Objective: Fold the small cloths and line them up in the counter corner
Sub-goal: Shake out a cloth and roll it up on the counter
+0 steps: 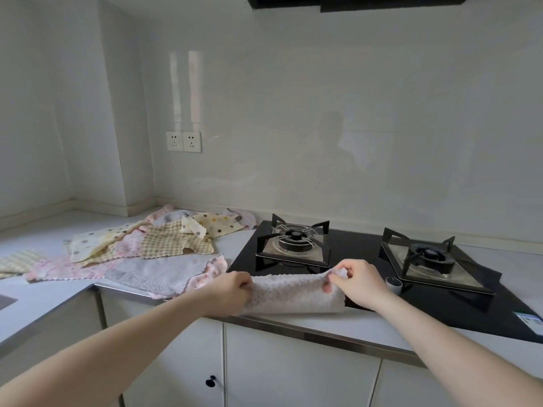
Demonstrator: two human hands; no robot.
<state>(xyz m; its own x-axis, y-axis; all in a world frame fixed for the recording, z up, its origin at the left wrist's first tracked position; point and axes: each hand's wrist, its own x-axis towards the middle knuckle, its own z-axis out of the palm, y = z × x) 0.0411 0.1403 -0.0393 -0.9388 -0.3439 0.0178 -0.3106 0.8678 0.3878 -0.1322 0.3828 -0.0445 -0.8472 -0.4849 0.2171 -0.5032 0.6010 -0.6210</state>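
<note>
The lower cloths point(97, 270) in the heap are partly covered by those lying above. The hob point(440, 312) is cut off at the right edge, its label point(532, 321) unreadable. The fingertips point(245, 284) of the left hand point(227, 293) are tucked out of sight in the cloth point(293, 295).

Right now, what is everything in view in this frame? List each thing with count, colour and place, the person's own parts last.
Cloth being folded: one, white-pink dotted, front counter edge over the hob's corner, pinched at both ends.
Loose cloths: a pile, count unclear as they overlap; pink, grey, yellow check, cream with dots; spread on the counter left of the hob.
Gas hob: one, black glass, two burners, right side of the counter.
Knob: one, pale, front of the hob.
Sockets: two, white, on the wall.
Cabinet doors: white, below the counter.
Left hand: gripping the cloth's left end.
Right hand: gripping its right end.
</note>
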